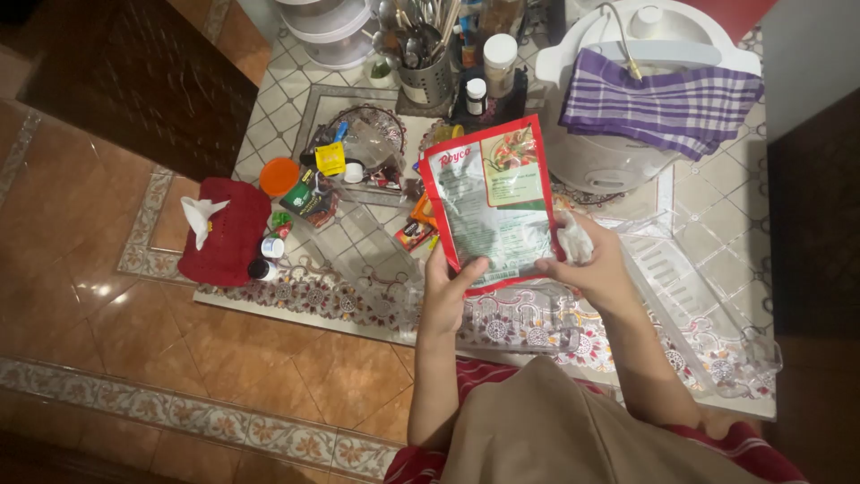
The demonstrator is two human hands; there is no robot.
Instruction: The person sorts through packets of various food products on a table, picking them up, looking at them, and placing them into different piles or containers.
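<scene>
We hold a red and silver food packet point(491, 204) up with both hands, above the front edge of the tiled counter point(717, 215). Our left hand point(445, 291) grips its bottom left corner, with the thumb pressed on the front. Our right hand point(587, 260) pinches its right edge, and it also clutches a crumpled white thing point(573, 237) — maybe a tissue, though it is hard to see well.

Under the packet lie clear plastic trays point(681, 287) on a lacy cloth point(528, 327) along the front edge. Behind the packet, near the back right corner, sits a white rice cooker point(609, 157) with a purple checked towel point(667, 99) on its lid. At the back edge stands a metal holder of spoons point(425, 76). A small basket of little packets point(358, 152) sits left of the packet. At the left edge rests a red tissue box point(228, 229) with a white tissue poking out, and an orange lid point(279, 177) lies just beside it.
</scene>
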